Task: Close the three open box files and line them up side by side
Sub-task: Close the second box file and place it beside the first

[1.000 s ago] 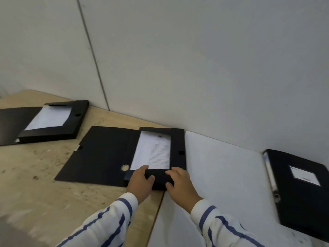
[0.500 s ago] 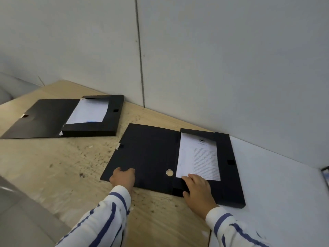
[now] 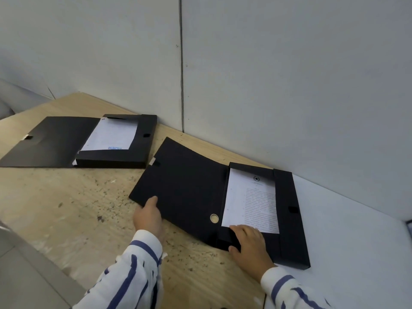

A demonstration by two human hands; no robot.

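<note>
Two open black box files lie on the wooden table. The near box file (image 3: 287, 217) holds a printed sheet (image 3: 252, 201); its lid (image 3: 185, 186) is spread to the left and its far part lifts off the table. My left hand (image 3: 148, 216) grips the lid's near left corner, thumb on top. My right hand (image 3: 249, 246) rests flat on the tray's near edge, fingertips touching the sheet. The far box file (image 3: 116, 159) lies open at the left with white paper (image 3: 110, 138) inside and its lid flat to the left. A third file is out of sight.
The stained wooden table (image 3: 66, 208) meets a white surface (image 3: 356, 241) on the right. A grey panelled wall (image 3: 267, 74) runs close behind both files. A dark object's corner (image 3: 409, 226) peeks in at the right edge. The table's near left edge drops to grey floor.
My left hand moved from the tray's near edge to the lid's left corner and took hold of it; the lid has begun to lift. The view swung left, and the black binder left the frame.
</note>
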